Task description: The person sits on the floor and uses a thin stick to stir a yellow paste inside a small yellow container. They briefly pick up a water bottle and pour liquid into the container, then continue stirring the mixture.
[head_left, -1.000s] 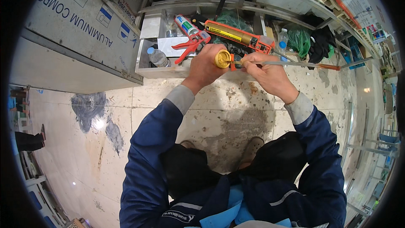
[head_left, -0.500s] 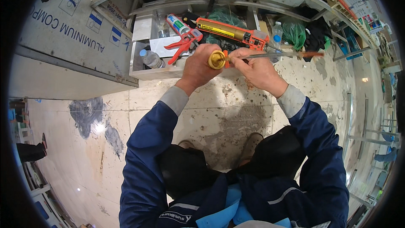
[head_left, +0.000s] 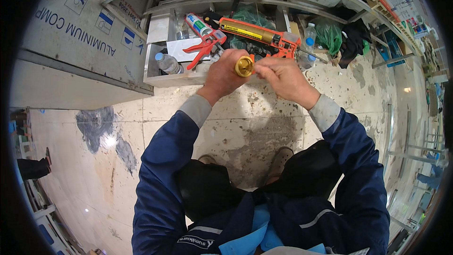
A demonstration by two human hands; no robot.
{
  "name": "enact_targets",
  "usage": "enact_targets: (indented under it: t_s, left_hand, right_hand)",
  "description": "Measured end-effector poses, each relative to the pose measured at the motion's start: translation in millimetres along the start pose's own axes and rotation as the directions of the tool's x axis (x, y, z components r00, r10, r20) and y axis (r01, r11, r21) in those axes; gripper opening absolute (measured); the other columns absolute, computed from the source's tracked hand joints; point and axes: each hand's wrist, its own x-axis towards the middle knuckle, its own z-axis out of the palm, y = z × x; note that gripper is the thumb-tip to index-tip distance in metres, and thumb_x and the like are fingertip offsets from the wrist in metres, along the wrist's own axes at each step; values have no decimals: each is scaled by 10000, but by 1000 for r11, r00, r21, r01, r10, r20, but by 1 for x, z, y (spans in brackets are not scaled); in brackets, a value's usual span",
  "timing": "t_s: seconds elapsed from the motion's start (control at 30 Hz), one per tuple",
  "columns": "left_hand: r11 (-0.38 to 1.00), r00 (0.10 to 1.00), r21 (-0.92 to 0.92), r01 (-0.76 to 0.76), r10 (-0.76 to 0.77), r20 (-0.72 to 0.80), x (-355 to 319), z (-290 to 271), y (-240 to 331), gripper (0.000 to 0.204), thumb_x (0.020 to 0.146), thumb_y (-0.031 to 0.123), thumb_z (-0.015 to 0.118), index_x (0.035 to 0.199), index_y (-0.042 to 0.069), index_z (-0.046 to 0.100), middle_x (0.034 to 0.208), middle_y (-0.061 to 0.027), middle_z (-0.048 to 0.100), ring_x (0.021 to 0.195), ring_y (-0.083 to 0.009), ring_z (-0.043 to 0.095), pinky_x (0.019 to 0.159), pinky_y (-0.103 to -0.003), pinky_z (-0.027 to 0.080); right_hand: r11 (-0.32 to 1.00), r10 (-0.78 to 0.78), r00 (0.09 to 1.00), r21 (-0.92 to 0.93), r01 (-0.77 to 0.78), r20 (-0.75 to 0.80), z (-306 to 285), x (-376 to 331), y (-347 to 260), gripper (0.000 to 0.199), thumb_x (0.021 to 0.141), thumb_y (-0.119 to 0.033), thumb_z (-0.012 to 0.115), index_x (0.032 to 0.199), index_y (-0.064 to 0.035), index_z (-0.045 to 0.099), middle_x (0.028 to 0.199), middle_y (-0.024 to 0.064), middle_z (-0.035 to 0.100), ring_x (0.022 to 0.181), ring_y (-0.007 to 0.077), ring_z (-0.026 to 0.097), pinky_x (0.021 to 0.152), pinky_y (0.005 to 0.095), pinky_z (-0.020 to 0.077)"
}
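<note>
Open gold-coloured tube (head_left: 244, 66) clamped in the left hand (head_left: 221, 74), by the near edge of the drawer (head_left: 165, 80); the rod jutting from the right hand (head_left: 286, 78) half a second ago no longer shows, so I cannot tell what that hand grips; orange caulking gun (head_left: 256, 35) beyond

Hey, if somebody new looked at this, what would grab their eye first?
Probably, upper middle, the round gold piece in the left hand, with the right hand close beside it. Just beyond, a red caulking gun and a longer orange one lie over the pale box. A dark patch marks the floor at left.
</note>
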Motion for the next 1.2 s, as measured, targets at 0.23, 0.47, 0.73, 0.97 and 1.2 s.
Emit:
enact_targets:
  t_s: [0.23, 0.47, 0.73, 0.97, 1.2]
  left_hand:
    - [999, 999, -22, -33, 33, -12, 0, 3, -3, 503, 797, 218, 894, 1224, 185, 630, 1227, -67, 668, 1117, -332, 694, 885, -457, 595]
    - [995, 994, -28, -97, 96, -54, 1, 2, -3, 475, 804, 227, 898, 1205, 175, 648, 1230, -72, 669, 1111, -326, 700, 887, -445, 603]
    - [997, 995, 4, -74, 74, -68, -4, 3, -5, 469, 818, 231, 892, 1217, 191, 650, 1242, -56, 668, 1110, -317, 707, 883, -438, 603]
    - [995, 998, -98, -36, 40, 45, -7, 9, 0, 522, 771, 145, 903, 1222, 124, 641, 1205, -86, 685, 1184, -320, 665, 949, -417, 579]
    - [998, 998, -3, -62, 62, 23, -6, 3, 1, 548, 779, 145, 894, 1262, 134, 634, 1240, -93, 675, 1171, -329, 681, 923, -430, 592]
  right_hand:
    - [1000, -5, 998, 7, 6, -61, -2, 1, 2, 246, 1087, -186, 636, 1095, 21, 767, 998, 101, 762, 877, 235, 721, 795, 339, 573]
    - [972, -183, 976, -169, 162, -120, 3, -1, 1, 246, 1088, -188, 638, 1099, 26, 759, 991, 110, 768, 877, 244, 719, 798, 353, 575]
    - [988, 46, 998, 152, -37, -53, -1, 0, -10, 284, 1086, -176, 615, 977, 47, 753, 952, 122, 754, 858, 273, 705, 810, 361, 559]
    - [945, -252, 968, -213, 249, 15, -10, 0, -2, 213, 1079, -131, 653, 1078, 57, 753, 953, 88, 743, 820, 171, 705, 781, 311, 590]
    - [996, -26, 993, 84, 36, -112, -15, 0, -4, 256, 1115, -158, 609, 1101, 61, 742, 910, 60, 738, 808, 126, 703, 734, 286, 585]
